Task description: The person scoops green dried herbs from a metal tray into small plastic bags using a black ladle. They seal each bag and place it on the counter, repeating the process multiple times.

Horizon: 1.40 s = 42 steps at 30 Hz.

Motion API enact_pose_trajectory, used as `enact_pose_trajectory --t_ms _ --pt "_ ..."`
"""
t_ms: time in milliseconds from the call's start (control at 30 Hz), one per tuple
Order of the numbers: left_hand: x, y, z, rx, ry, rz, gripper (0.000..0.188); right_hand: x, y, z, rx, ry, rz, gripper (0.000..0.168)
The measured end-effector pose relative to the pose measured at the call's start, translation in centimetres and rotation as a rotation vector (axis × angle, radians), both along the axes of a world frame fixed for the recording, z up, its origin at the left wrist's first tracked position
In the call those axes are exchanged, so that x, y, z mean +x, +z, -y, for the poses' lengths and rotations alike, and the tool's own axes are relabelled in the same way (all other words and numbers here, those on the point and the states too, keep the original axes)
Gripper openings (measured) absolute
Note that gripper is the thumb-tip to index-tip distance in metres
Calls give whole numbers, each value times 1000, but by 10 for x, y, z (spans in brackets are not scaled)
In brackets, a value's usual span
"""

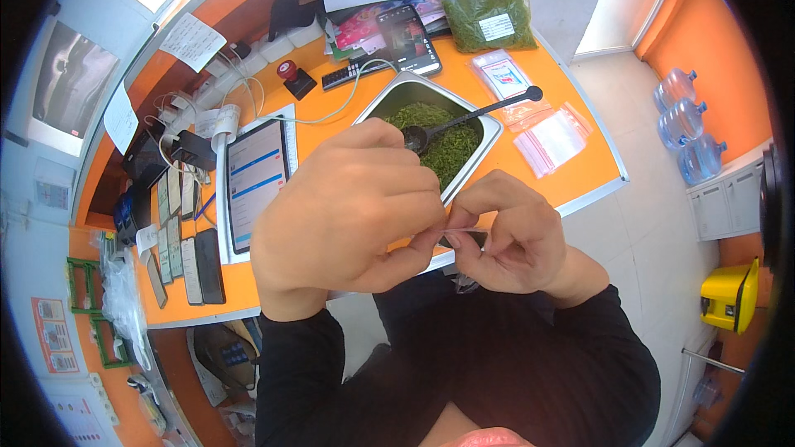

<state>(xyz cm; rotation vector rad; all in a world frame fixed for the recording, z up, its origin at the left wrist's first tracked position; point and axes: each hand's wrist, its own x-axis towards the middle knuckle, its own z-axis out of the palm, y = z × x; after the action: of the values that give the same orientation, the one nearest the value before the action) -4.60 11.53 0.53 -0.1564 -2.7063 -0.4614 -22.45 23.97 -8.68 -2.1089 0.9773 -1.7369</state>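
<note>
My left hand (351, 217) and my right hand (512, 233) meet just over the desk's near edge. Between their fingertips they pinch the edge of a small clear plastic bag (464, 230); most of it is hidden by the fingers. Behind the hands sits a rectangular stainless steel pan (481, 155) of green, dried-looking shredded plant material (456, 149). A black long-handled scoop (478, 113) lies across the pan, its bowl on the green material and its handle over the right rim. Part of the pan is covered by my left hand.
Right of the pan lie flat stacks of zip bags (553, 139) and a packet with a printed label (500, 77). Behind stands a large clear bag of green material (484, 9). A smartphone (410, 40), a tablet (258, 180), a red-topped stamp (292, 77), several phones (208, 264) and a cable surround the work.
</note>
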Motion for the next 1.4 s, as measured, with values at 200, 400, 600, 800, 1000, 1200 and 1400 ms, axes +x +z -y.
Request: enact_pose_trajectory --t_ms 200,400,600,800,1000,1200,1400 --pt "0 0 1 37 -14 -24 16 5 -5 0 -31 -1 153 28" --pt "5 7 2 24 4 -4 15 -3 -4 -3 -10 -30 197 26" --pt "3 6 -1 45 10 -41 16 -10 -8 -7 -13 -27 228 21" --pt "4 3 -3 -36 44 -78 18 -15 -13 -12 31 -68 136 21" --pt "5 4 -9 -130 90 -127 17 -10 -1 -13 103 -98 59 18" --pt "-16 -17 0 -11 -8 -271 31 -45 -12 -35 233 -108 -74 9" --pt "49 25 14 -123 353 -198 62 -95 -36 -85 702 97 -30 25"
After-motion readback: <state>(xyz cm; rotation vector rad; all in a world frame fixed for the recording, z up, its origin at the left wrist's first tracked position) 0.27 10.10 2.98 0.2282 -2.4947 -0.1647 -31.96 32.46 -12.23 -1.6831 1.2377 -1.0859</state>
